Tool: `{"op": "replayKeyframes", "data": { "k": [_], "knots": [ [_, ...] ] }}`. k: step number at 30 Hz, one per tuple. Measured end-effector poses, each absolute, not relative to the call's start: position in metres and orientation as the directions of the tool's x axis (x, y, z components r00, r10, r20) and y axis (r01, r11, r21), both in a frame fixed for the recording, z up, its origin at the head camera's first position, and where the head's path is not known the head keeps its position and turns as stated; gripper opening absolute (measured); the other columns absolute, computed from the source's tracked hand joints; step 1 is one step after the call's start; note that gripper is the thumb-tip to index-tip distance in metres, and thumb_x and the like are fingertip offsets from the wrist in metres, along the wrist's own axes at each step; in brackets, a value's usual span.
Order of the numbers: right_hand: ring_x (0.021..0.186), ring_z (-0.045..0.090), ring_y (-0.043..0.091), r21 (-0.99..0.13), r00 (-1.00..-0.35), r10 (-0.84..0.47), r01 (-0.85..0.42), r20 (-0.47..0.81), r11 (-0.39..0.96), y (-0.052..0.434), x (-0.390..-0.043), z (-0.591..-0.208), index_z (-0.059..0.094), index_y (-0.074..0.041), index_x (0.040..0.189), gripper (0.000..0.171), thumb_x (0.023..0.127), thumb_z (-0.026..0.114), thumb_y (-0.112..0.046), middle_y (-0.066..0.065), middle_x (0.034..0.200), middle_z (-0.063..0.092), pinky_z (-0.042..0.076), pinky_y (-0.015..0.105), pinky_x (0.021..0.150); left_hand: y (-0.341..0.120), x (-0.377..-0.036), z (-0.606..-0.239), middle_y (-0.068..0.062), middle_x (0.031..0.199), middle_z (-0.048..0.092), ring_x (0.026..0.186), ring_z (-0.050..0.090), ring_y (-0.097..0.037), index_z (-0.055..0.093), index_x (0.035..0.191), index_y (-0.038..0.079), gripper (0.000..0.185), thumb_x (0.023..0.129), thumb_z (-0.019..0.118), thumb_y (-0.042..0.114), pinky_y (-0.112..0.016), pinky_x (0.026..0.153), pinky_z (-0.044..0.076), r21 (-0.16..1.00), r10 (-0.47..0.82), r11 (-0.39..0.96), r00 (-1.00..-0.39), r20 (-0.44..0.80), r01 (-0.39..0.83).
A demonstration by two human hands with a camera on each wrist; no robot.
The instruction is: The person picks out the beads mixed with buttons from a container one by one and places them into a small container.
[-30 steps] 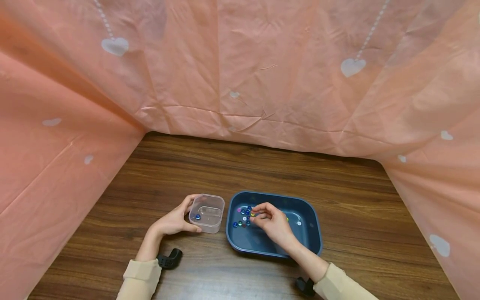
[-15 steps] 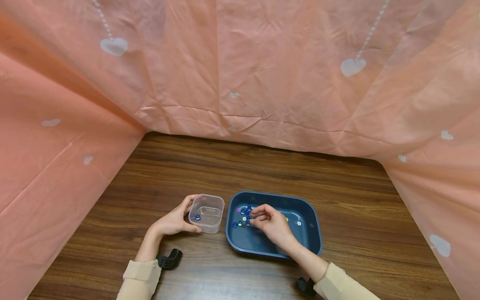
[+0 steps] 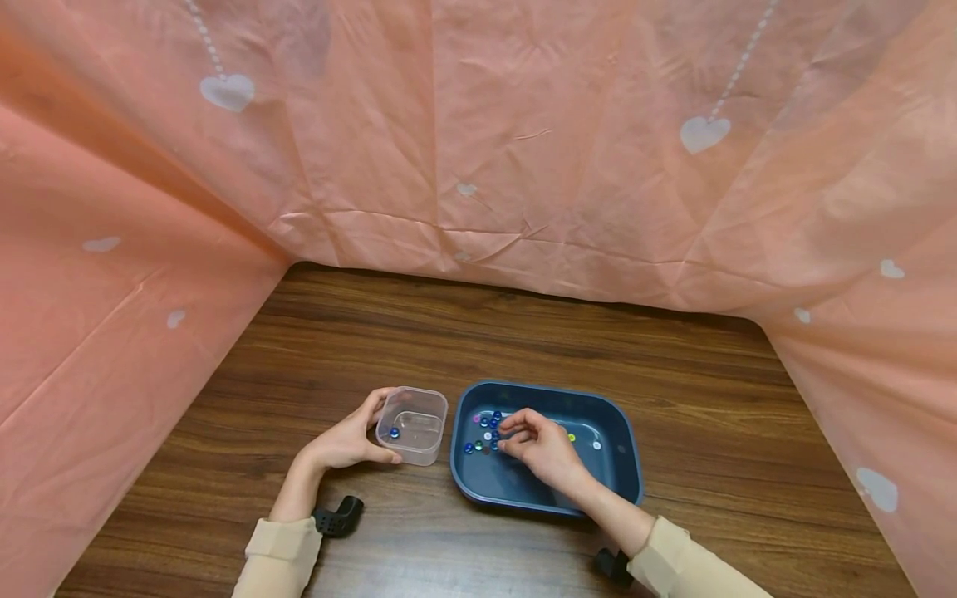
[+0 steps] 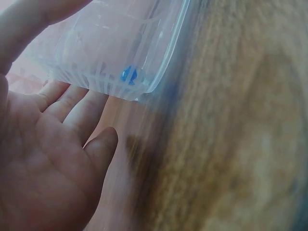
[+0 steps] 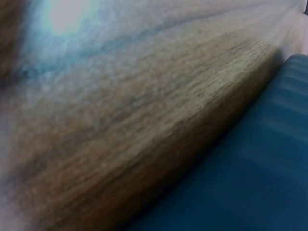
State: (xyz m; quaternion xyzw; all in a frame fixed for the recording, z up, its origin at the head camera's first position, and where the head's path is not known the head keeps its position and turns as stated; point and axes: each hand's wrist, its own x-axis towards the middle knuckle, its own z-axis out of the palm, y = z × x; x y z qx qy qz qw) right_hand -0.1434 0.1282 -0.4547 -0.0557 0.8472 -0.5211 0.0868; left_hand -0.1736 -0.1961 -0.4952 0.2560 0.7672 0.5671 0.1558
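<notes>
My left hand [image 3: 347, 438] holds a clear plastic container [image 3: 426, 451] at its left side, the thumb at the near side and the fingers round the back. One blue marble [image 3: 394, 433] lies inside it, also seen through its wall in the left wrist view. My right hand [image 3: 549, 453] is inside a dark blue tray [image 3: 516, 496], fingers bent, thumb and fingertips right beside a cluster of blue marbles [image 3: 493, 423]. I cannot tell whether its fingertips pinch anything. The right wrist view shows only the tray's outer wall [image 5: 250, 173] and wood.
Small white, pink and green pieces lie among the marbles. A white button [image 3: 596, 445] and a yellow piece [image 3: 571, 438] lie at the tray's right. The wooden table [image 3: 374, 332] is bounded by pink curtains [image 3: 493, 141] at the back and sides.
A yellow piece at my right fingertips one second ago is no longer visible there. The right hand has shifted only slightly; the left hand and the container stay put.
</notes>
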Motion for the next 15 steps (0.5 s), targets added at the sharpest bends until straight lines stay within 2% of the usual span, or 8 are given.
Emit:
{"op": "replayKeyframes", "data": {
  "k": [6,15],
  "knots": [
    [0.079,0.065,0.014,-0.878,-0.969,-0.227,-0.022,-0.099,0.478,0.1282,-0.1449,-0.4555,0.066,-0.005,0.099,0.017,0.083,0.073,-0.003,0.006,0.096,0.072,0.050,0.025,0.069,-0.1970,-0.1743,-0.4965,-0.027,0.140,0.044,0.127,0.044,-0.043,0.024,0.145,0.006,0.091,0.076,0.083,0.007,-0.029,0.094,0.041,0.947,0.572,0.229,-0.818,0.055,0.224],
    [0.079,0.067,0.014,-0.866,-0.961,-0.270,-0.091,-0.052,0.492,0.1270,-0.1478,-0.4592,0.067,-0.005,0.097,0.018,0.081,0.076,-0.003,0.007,0.095,0.072,0.049,0.024,0.068,-0.1957,-0.1736,-0.4947,-0.024,0.142,0.043,0.129,0.043,-0.041,0.025,0.146,0.008,0.092,0.075,0.084,0.008,-0.032,0.095,0.040,0.949,0.569,0.231,-0.821,0.046,0.213]
  ]
}}
